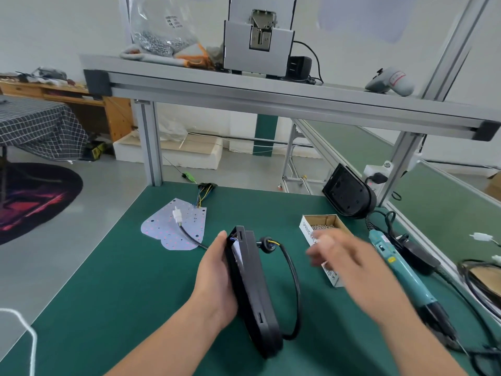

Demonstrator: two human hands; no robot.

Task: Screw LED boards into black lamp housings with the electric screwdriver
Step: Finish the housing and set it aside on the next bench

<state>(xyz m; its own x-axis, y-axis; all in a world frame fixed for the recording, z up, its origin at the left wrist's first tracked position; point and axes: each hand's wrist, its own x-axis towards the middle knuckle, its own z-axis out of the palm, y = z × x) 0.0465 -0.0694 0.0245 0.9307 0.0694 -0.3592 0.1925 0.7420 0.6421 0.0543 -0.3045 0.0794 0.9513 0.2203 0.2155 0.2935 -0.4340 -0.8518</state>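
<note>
At far left a dark round rug is lying on the grey floor beside a table draped in checked cloth. The green work mat is filling the foreground under an aluminium frame shelf. A loose LED board is lying flat on the mat, its white connector resting on top. The left hand is gripping a black lamp housing standing on edge, its black cable looping rightward. The right hand is blurring above an open screw box, fingers loosely spread, holding nothing visible. The teal electric screwdriver is lying on the mat, with a second housing leaning behind.
</note>
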